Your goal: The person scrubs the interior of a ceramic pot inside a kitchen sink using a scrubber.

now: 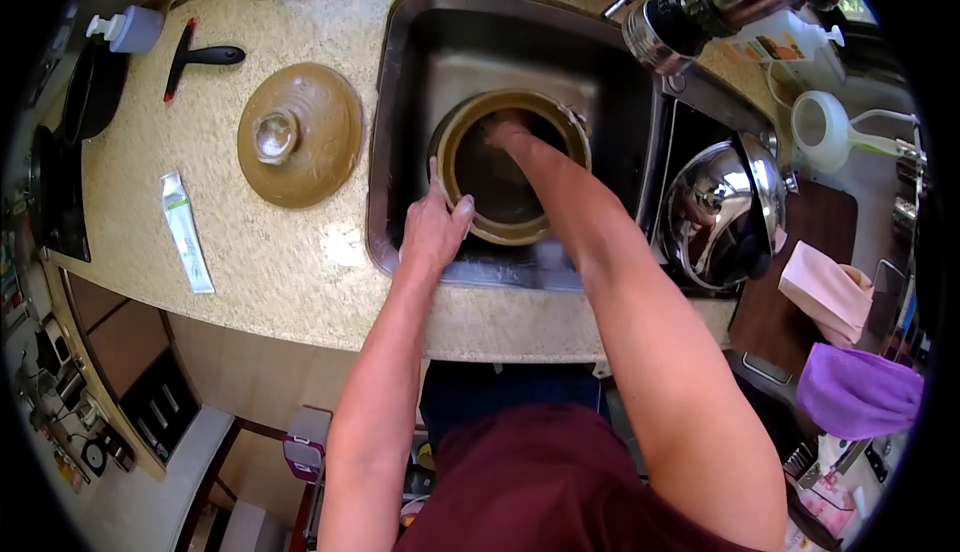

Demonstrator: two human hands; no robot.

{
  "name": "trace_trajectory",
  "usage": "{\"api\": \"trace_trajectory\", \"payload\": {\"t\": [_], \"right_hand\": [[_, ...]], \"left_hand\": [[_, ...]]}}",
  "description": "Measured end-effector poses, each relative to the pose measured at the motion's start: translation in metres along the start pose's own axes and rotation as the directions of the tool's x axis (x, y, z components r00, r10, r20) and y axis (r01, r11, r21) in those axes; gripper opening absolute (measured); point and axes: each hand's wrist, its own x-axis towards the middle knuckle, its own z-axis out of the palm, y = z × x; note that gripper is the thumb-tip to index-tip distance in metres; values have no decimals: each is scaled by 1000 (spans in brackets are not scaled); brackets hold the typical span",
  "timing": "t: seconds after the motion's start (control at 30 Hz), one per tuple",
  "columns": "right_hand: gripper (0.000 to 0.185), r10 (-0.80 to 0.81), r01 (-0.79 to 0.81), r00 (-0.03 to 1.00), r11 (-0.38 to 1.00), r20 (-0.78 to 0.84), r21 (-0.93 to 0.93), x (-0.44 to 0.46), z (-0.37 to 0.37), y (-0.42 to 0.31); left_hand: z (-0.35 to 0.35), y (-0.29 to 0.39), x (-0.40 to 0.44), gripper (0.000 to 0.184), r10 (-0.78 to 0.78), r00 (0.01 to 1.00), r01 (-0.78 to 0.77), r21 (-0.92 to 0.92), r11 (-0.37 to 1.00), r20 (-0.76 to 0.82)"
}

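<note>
A round brown pot [515, 230] stands in the metal sink [420, 62]. My left hand [433, 224] holds the pot's rim at its lower left, with the thumb over the edge and a finger stretched along the outside. My right hand [508, 132] reaches down inside the pot near its far wall; its fingers are hidden in shadow, and whatever they hold cannot be made out. On the counter left of the sink lies the brown lid [320, 132], with its knob facing up.
A squeegee [210, 55] and a white tube [186, 232] lie on the counter at the left. The faucet [665, 27] hangs over the sink's back right. Shiny metal cookware [712, 202] fills the right basin. A purple cloth [860, 390] is at far right.
</note>
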Motion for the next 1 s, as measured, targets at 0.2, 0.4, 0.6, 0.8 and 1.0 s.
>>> {"api": "trace_trajectory", "payload": {"t": [0.2, 0.4, 0.6, 0.8, 1.0], "right_hand": [[26, -322, 355, 925, 922, 203, -157, -58, 6, -28], [21, -160, 186, 981, 933, 108, -308, -58, -11, -37], [35, 119, -122, 992, 867, 36, 483, -56, -58, -90], [23, -45, -108, 993, -81, 105, 991, -107, -90, -86], [13, -94, -80, 988, 363, 122, 928, -160, -90, -96]], "left_hand": [[4, -5, -1, 85, -16, 1000, 16, 18, 1000, 11], [3, -4, 2, 84, -31, 999, 31, -1, 1000, 20], [0, -2, 4, 84, -58, 998, 59, -14, 998, 34], [5, -5, 6, 53, 6, 996, -10, -38, 999, -87], [5, -10, 6, 84, -75, 997, 76, -45, 996, 33]]}}
